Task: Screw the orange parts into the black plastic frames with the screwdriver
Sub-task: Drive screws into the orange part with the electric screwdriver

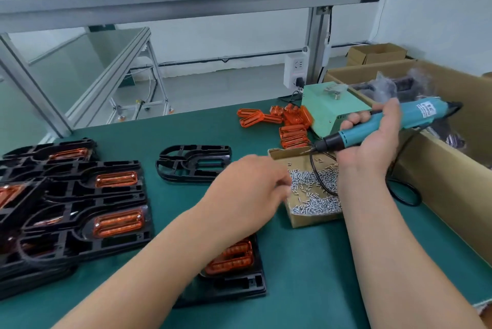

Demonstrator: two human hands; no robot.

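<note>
Two hands sit at the screw box (306,218). Right hand (372,139) grips screwdriver (415,114), tip pointing left. Left hand (250,182) curls over screws (316,206), pinch unclear. Frame (239,288) with orange part (234,258) lies nearer the person, under left forearm.

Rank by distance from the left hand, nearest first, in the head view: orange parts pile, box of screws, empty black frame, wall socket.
From the left hand:
1. Box of screws, at its fingertips, to the right.
2. Empty black frame, just behind it, to the left.
3. Orange parts pile, at the table's back.
4. Wall socket, beyond the table.
</note>
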